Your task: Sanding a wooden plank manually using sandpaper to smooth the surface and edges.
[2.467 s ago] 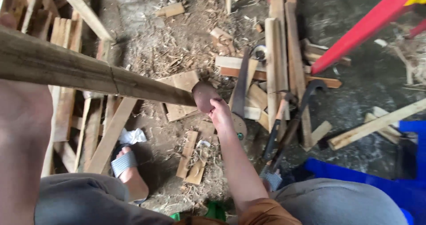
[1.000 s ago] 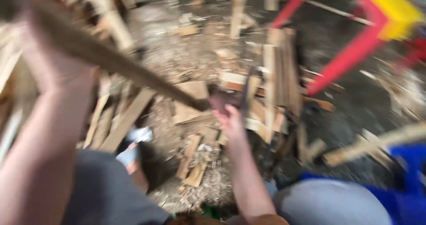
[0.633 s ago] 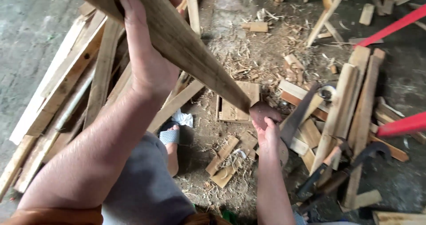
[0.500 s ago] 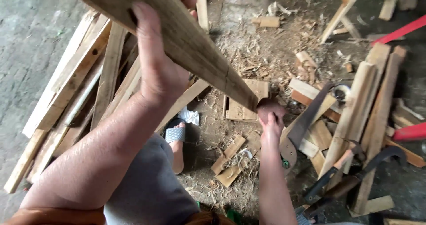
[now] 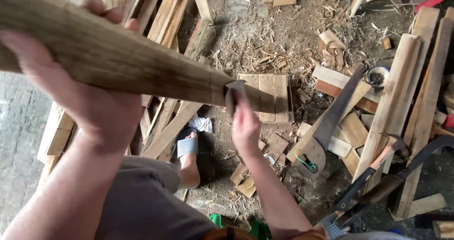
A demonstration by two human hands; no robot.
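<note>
Overhead, running almost level across the view: plank [image 5: 118, 62], long axis from upper left down to its cut end near centre, held in the air above the littered floor [image 5: 265, 27]. Wrapping from below around the plank's thick near part, left hand [image 5: 80, 93], fingers curling over the top edge, closed in a firm grip. Pressing against the plank's far end, right hand [image 5: 245, 124], fingers bent and closed on a small brownish pad [image 5: 234, 94], possibly sandpaper, lying flat on the tapering tip. Lying directly beneath the tip, on the ground, a small slatted board [image 5: 272, 95]. Resting just right of it, a handsaw [image 5: 326, 124], blade pointing up and right, handle toward the knees. Stacking further right, long battens [image 5: 397, 93], with a hammer [image 5: 373, 171] and a curved dark bar [image 5: 416, 162] lying near their lower ends. Showing below the plank, a foot in a grey sandal [image 5: 187, 147], beside loose planks [image 5: 156, 13] and shavings.
</note>
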